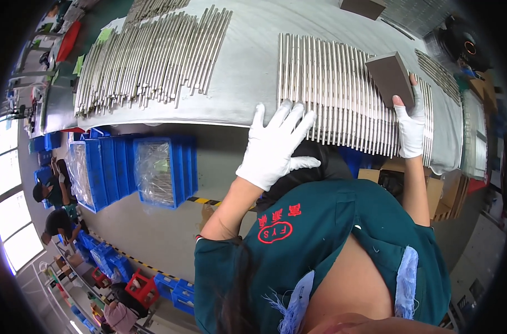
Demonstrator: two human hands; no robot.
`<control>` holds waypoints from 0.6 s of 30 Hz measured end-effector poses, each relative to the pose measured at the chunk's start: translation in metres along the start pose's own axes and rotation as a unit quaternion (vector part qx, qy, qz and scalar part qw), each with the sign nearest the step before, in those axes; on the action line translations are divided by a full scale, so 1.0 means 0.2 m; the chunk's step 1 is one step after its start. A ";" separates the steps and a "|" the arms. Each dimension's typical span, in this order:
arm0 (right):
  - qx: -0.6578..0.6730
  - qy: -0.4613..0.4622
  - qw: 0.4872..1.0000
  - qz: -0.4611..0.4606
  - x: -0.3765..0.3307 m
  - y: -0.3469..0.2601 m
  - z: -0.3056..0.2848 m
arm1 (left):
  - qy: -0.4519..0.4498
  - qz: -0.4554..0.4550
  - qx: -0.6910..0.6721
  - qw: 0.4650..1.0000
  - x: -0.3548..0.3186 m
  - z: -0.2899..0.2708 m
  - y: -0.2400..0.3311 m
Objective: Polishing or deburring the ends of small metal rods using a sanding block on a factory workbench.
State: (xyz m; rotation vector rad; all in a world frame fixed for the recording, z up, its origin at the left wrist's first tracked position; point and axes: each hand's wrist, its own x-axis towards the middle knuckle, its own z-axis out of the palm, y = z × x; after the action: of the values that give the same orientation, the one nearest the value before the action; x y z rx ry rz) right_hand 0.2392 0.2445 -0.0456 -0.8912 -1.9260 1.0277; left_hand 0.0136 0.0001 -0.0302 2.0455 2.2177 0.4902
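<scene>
I see the left hand spread wide at the row of metal rods. The right hand grips a dark block over them

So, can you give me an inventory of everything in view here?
Neat rod row: many, silver, on table ahead
Loose rod group: many, silver, table's left
Far rods: several, silver, table's far right
Blocks: two, grey-brown, one in right hand, one at far edge
Table: one, pale grey, ahead
Crates: several, blue, below table, left
Cardboard: several pieces, brown, right
Round device: one, black, upper right
Stools: at least one, red, lower left
Co-workers: at least three, dark or pink clothing, left
Windows: several panes, white, far left
Shirt: one, dark green, on person
Left hand: one, white-gloved, at neat row's left
Right hand: one, white-gloved, at block
</scene>
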 end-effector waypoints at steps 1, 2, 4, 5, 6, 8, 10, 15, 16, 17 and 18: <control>0.006 0.000 1.000 -0.001 0.00 0.01 0.00 | 0.000 -0.001 0.001 1.000 -0.01 0.00 -0.01; 0.012 0.000 1.000 -0.002 0.00 0.01 0.00 | 0.000 -0.011 0.011 1.000 -0.02 -0.01 -0.02; 0.030 -0.001 1.000 0.006 0.00 0.00 0.00 | 0.020 -0.029 0.021 0.999 -0.06 -0.01 -0.05; 0.047 -0.002 0.999 0.013 0.00 -0.01 0.00 | 0.020 -0.030 0.022 0.999 -0.07 -0.02 -0.06; 0.064 -0.001 0.997 0.040 0.00 -0.02 0.00 | 0.023 -0.046 0.028 0.998 -0.08 -0.04 -0.07; 0.036 -0.002 0.999 0.019 0.00 0.00 0.00 | 0.032 -0.072 0.038 0.996 -0.10 -0.05 -0.09; 0.005 -0.002 1.000 -0.004 0.01 0.00 0.00 | 0.034 -0.078 0.040 0.996 -0.11 -0.05 -0.10; 0.028 -0.002 1.000 0.002 0.01 -0.01 0.01 | 0.030 -0.075 0.041 0.996 -0.09 -0.05 -0.09; 0.023 -0.001 1.000 -0.006 0.01 -0.01 0.01 | 0.029 -0.063 0.035 0.997 -0.09 -0.04 -0.08; 0.023 0.000 1.000 -0.006 0.01 -0.01 0.01 | 0.029 -0.051 0.030 0.998 -0.08 -0.03 -0.07; 0.021 -0.002 1.000 -0.002 0.01 -0.01 0.00 | 0.025 -0.035 0.030 0.999 -0.06 -0.02 -0.06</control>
State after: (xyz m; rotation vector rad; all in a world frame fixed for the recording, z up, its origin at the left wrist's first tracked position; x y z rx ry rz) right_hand 0.2376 0.2447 -0.0443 -0.8620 -1.9025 1.0640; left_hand 0.0025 -0.0139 -0.0315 1.9960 2.3517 0.4809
